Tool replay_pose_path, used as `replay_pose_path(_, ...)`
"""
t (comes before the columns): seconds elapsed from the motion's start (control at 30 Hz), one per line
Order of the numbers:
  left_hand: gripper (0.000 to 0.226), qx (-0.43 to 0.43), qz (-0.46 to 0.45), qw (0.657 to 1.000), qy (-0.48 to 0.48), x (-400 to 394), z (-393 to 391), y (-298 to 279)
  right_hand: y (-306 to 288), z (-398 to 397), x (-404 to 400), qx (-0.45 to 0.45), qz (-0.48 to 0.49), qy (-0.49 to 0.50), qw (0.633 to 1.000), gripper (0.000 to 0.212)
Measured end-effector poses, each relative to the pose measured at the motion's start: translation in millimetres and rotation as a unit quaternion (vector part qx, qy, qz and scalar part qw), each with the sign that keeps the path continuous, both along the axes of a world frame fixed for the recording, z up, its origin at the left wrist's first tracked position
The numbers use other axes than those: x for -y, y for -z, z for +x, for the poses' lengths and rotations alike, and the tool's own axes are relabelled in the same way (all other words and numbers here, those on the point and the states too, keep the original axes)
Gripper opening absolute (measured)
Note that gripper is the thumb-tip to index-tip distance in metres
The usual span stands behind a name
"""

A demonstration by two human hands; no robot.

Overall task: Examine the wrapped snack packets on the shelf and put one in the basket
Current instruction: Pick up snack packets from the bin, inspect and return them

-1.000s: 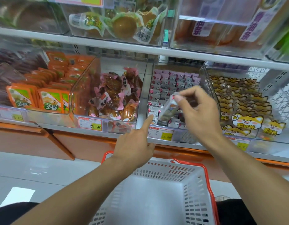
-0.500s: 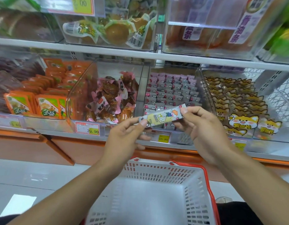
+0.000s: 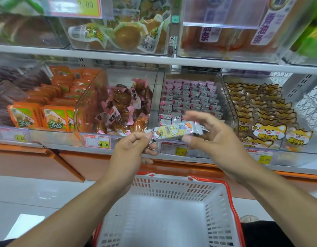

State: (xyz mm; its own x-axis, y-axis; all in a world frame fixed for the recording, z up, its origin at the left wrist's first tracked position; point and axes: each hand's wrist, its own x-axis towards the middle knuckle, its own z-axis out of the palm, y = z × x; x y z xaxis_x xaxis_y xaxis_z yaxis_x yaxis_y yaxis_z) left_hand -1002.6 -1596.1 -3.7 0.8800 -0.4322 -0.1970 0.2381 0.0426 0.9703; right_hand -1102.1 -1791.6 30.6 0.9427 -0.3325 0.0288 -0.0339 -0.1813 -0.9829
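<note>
A long white-and-yellow wrapped snack packet (image 3: 173, 131) with a cartoon print is held level in front of the shelf, above the basket. My left hand (image 3: 132, 152) pinches its left end between thumb and forefinger. My right hand (image 3: 214, 138) holds the right end, with the thumb under the packet and the blurred fingers spread above and behind it. The clear bin of pink-and-white packets (image 3: 188, 98) sits right behind the packet. Below my forearms is the white basket with a red rim (image 3: 231, 198), which has nothing in it.
Left of the pink bin are a bin of brown snacks in pink wrappers (image 3: 125, 106) and orange packets (image 3: 52, 118). To the right lie yellow cat-print packets (image 3: 268, 131). Price tags (image 3: 98, 142) line the shelf edge. An upper shelf (image 3: 154, 59) holds more bins.
My right hand lifted a packet from the pink bin. My left hand then took hold of its left end. The packet now sits a little lower, and the right fingers have spread.
</note>
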Motion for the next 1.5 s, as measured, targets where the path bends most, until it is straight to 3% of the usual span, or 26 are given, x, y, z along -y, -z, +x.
replay_pose_path(0.07,0.028,-0.008,-0.001,1.000,0.003,1,0,1,1,-2,-3,-0.016,-0.016,-0.009,1.000,0.042)
replay_pose_path(0.17,0.006,0.020,-0.009,1.000,-0.013,0,0,0,0,-3,-6,-0.025,0.000,0.005,1.000,0.036)
replay_pose_path(0.3,0.030,0.115,-0.007,0.992,0.045,0,-5,-3,2,0,-7,-0.032,0.097,0.012,0.995,0.036)
replay_pose_path(0.4,0.039,0.126,0.000,0.991,0.053,1,-9,-4,2,2,-7,-0.033,0.146,0.027,0.988,0.031)
replay_pose_path(0.63,0.034,0.040,-0.011,0.999,0.035,1,-5,-5,2,5,-3,-0.048,0.185,0.036,0.981,0.037)
replay_pose_path(0.87,0.035,-0.035,-0.044,0.998,-0.008,1,-1,-1,7,6,6,-0.071,0.221,0.113,0.966,0.017)
replay_pose_path(1.1,0.036,-0.124,-0.070,0.990,0.001,2,5,2,8,8,10,-0.075,0.298,0.097,0.947,0.026)
replay_pose_path(1.2,0.021,-0.180,-0.073,0.981,-0.004,3,5,3,4,6,9,-0.031,0.258,0.041,0.965,0.037)
replay_pose_path(1.3,0.028,-0.219,-0.075,0.973,0.004,5,5,4,-1,2,9,0.003,0.135,-0.054,0.989,0.059)
replay_pose_path(1.37,0.036,-0.216,-0.065,0.974,0.019,7,4,5,1,1,6,0.020,0.042,-0.070,0.996,0.055)
replay_pose_path(1.5,0.028,-0.199,-0.046,0.978,0.038,11,3,5,2,3,2,0.067,-0.018,0.008,0.998,0.038)
